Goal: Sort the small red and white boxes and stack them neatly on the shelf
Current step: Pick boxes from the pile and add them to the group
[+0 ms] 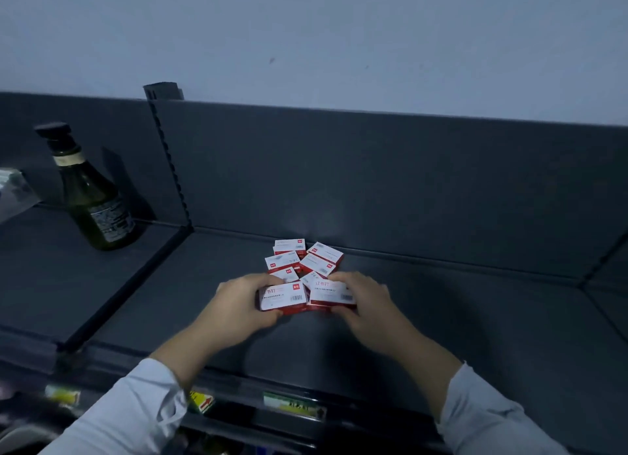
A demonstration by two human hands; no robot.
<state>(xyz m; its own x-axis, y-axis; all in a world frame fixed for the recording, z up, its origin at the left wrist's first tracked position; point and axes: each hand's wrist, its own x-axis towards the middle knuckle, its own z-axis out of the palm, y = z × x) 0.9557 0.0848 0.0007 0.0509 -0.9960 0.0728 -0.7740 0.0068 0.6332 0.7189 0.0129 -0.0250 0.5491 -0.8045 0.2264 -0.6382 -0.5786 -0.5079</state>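
While the left hand (238,298) grips the left box (283,296) and the right hand (363,298) grips the right box (331,293), the loose heap of boxes (306,260) lies just behind them, in the middle of the shelf (441,318). The two held boxes touch at their corners, so lifting both together may catch them and scatter the heap. The shelf looks dark, flat and smooth, with a dark back panel (373,182). A green bottle (91,196) stands at the far left, under a pale wall (339,46).

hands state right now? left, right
Left hand: grips the near-left box.
Right hand: grips the near-right box.
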